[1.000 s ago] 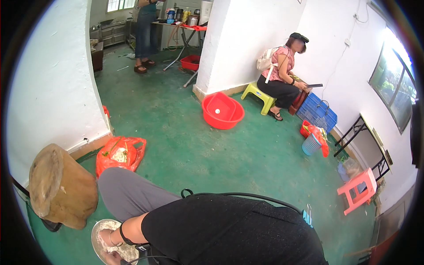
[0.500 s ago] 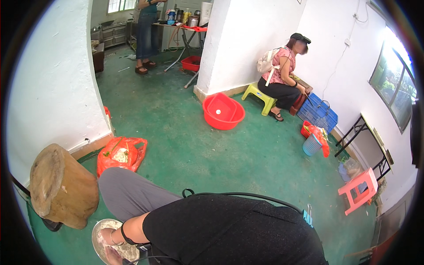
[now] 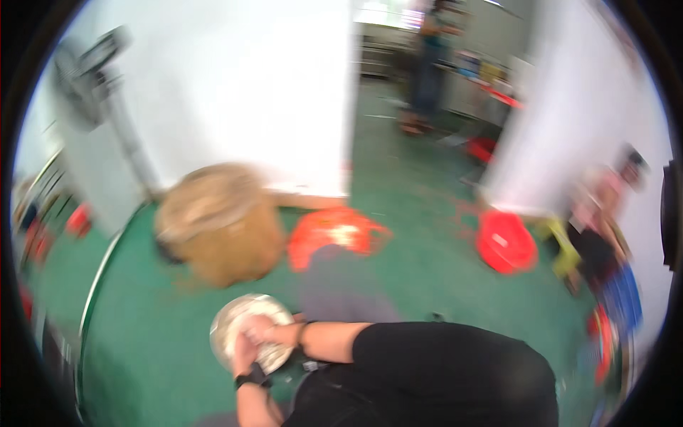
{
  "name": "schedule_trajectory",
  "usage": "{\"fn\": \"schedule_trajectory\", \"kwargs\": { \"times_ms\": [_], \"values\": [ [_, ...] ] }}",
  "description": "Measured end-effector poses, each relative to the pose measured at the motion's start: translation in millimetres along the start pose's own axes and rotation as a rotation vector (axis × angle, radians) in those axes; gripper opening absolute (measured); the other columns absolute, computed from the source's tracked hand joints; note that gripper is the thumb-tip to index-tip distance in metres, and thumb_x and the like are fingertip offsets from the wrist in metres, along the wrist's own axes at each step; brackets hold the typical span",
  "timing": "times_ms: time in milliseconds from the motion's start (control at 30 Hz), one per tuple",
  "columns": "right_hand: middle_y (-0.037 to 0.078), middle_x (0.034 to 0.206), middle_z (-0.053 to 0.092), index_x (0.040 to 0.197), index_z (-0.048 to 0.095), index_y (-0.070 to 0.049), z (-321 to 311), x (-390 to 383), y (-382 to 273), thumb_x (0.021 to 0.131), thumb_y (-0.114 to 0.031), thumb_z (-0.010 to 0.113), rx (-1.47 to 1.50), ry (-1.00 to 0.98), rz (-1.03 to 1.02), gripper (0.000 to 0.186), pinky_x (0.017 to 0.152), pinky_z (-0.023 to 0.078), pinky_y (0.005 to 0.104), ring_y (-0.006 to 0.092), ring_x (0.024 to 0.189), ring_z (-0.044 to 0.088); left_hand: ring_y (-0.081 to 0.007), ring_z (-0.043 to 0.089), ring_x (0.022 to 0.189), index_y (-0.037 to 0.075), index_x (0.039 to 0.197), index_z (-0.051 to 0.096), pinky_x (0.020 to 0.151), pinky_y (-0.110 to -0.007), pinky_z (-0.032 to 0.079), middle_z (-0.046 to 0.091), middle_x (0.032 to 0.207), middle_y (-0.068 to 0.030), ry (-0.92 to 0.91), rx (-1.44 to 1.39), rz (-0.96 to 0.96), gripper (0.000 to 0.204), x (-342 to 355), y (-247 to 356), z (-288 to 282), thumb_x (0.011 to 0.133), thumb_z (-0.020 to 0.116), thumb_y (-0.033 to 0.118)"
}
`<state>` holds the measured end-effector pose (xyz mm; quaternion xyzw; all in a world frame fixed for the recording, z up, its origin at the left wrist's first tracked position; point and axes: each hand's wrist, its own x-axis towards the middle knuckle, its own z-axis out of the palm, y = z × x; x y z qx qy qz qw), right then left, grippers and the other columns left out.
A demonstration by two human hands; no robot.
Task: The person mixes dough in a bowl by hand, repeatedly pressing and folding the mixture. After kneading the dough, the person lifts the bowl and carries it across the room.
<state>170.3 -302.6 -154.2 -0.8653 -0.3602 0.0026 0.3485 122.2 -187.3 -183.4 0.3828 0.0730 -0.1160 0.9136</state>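
Observation:
A round metal bowl [image 3: 216, 324] sits low in front of me, with a pale, floury mass [image 3: 273, 354] in it that looks like flour or dough. Both hands reach into this bowl, close together. My right hand [image 3: 265, 329] comes in from the right on the black-sleeved arm. My left hand [image 3: 245, 349], with a black band at its wrist, enters from below. The fingers of both are smeared by motion, and I cannot make out how they are bent.
Beyond the bowl stand a thick wooden stump [image 3: 228, 235] and a red plastic bag [image 3: 324, 231] on the green floor. A red basin [image 3: 505, 242] lies farther right, near a seated person [image 3: 601, 213]. Another person [image 3: 427, 71] stands in the back room. A fan [image 3: 89, 78] is at left.
My view has swung left, so the bowl, stump and bag sit farther right and a fan shows. Both hands are in fuller view; they stay at the bowl.

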Motion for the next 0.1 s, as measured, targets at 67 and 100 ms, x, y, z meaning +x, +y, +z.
{"fn": "schedule_trajectory", "kwargs": {
  "times_ms": [67,100],
  "values": [
    [0.011,0.075,0.062,0.088,0.062,-0.006,44,13,-56,0.079,-0.011,0.045,0.463,-0.551,0.232,0.02,0.066,0.05,0.0324,0.017,0.076,0.06,-0.0194,0.055,0.093,0.004,0.108,0.052,0.085,-0.035,0.043,0.059,0.103,-0.0089,0.269,-0.067,0.154,0.029,-56,-7,-74,0.089,0.044,0.024],
    [0.013,0.081,0.062,0.09,0.06,-0.004,63,20,-10,0.084,-0.013,0.041,0.044,-0.479,-0.079,0.022,0.061,0.051,0.0333,0.0197,0.077,0.061,-0.0185,0.055,0.093,0.006,0.107,0.053,0.084,-0.034,0.043,0.059,0.101,-0.0093,0.319,0.063,0.161,0.025,-35,-12,-75,0.088,0.046,0.02]
  ]
}}
